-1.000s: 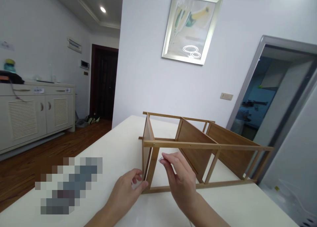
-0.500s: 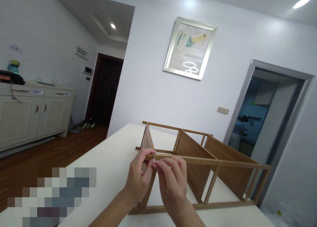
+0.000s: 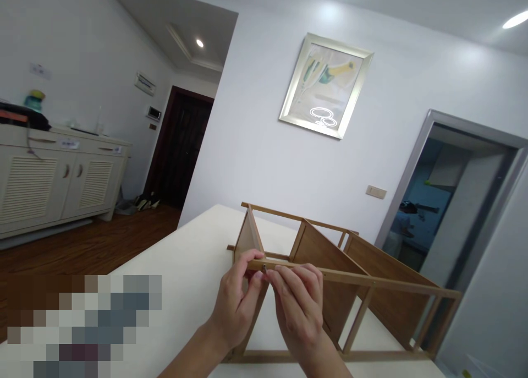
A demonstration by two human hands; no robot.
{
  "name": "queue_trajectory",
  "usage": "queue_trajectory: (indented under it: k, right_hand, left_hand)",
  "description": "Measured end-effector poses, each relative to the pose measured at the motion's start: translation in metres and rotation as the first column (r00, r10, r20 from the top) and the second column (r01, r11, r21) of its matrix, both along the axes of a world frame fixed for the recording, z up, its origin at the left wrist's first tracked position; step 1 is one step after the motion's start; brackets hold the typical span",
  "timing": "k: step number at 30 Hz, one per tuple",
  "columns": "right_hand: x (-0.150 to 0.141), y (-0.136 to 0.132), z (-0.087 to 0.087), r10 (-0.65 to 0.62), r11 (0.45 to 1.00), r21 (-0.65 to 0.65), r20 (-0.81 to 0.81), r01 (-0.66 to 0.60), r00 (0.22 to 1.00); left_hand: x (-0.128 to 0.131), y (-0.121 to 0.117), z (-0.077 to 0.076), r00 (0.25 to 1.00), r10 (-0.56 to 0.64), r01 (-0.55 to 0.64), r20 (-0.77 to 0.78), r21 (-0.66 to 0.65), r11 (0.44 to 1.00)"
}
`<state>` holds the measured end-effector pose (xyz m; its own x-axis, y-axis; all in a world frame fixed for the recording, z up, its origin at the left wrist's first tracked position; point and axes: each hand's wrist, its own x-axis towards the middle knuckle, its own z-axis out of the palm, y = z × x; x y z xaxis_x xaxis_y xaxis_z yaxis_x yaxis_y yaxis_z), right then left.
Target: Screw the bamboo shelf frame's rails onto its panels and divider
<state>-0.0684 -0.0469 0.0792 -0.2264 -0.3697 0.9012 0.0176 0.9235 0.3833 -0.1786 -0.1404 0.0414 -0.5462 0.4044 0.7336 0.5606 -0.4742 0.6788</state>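
Note:
A wooden shelf unit (image 3: 346, 277) lies on its side on the white table (image 3: 177, 268), its shelf panels standing upright between the rails. My left hand (image 3: 235, 298) is closed around the near upper rail at its left end, index finger on top and thumb in front. A small silver screw (image 3: 264, 268) sits against the front face of that rail, beside the left thumb. My right hand (image 3: 299, 306) pinches the screw between thumb and fingertips. The fingertips partly cover it, and how deep it sits in the wood I cannot tell.
A white cabinet (image 3: 61, 174) stands at the left wall, with a bottle (image 3: 35, 100) on top. A framed picture (image 3: 328, 86) hangs on the wall ahead. Through the doorway at right, a person (image 3: 400, 224) is partly visible.
My view has tilted slightly, so everything sits a little farther right. The screw, standing out between my fingertips before, now shows closer against the rail. Both hands keep their grips.

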Motion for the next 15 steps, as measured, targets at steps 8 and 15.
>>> queue_trajectory:
  k: [8, 15]
  right_hand:
    - [0.001, 0.004, 0.010, -0.002, 0.998, 0.065, 0.063, -0.003, 0.998]
    - [0.007, -0.002, 0.016, 0.029, 0.999, 0.021, 0.208, -0.034, 0.978]
  left_hand:
    - [0.003, -0.007, 0.003, 0.998, -0.061, 0.060, -0.018, -0.020, 0.998]
    - [0.003, -0.003, 0.002, 0.999, -0.015, 0.015, -0.036, -0.005, 1.000]
